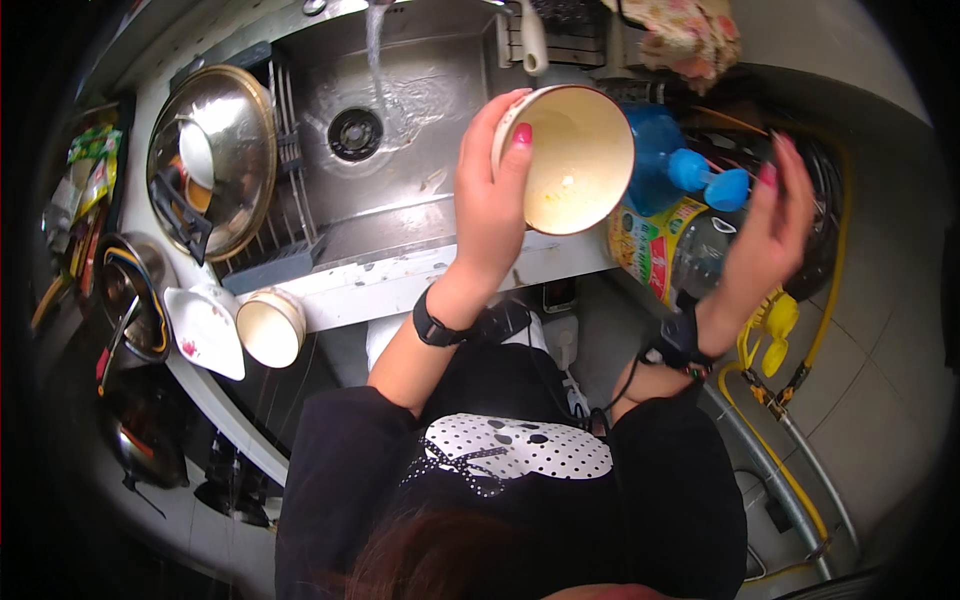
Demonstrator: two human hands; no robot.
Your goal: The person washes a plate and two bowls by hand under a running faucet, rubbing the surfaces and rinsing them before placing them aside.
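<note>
My left hand (491, 187) grips a cream ceramic bowl (581, 154) by its left rim, thumb inside and fingers round the outside. The bowl is tilted, so its inside faces me, with small yellowish specks near the bottom. It hangs over the right front of a stainless steel sink (420, 172). Water runs in a stream (374, 45) from the tap at the back. My right hand (776, 206), a little blurred, is held in the air with nothing in it. Nearest to it is the blue pump top (709, 180) of a blue plastic bottle (651, 150).
A glass pan lid (236, 135) leans on a rack left of the sink. A white dish (202, 330) and stacked bowls (271, 330) stand at the counter's front left. A clear plastic jug (705, 255) stands right of the sink. A yellow hose (832, 285) runs beyond it.
</note>
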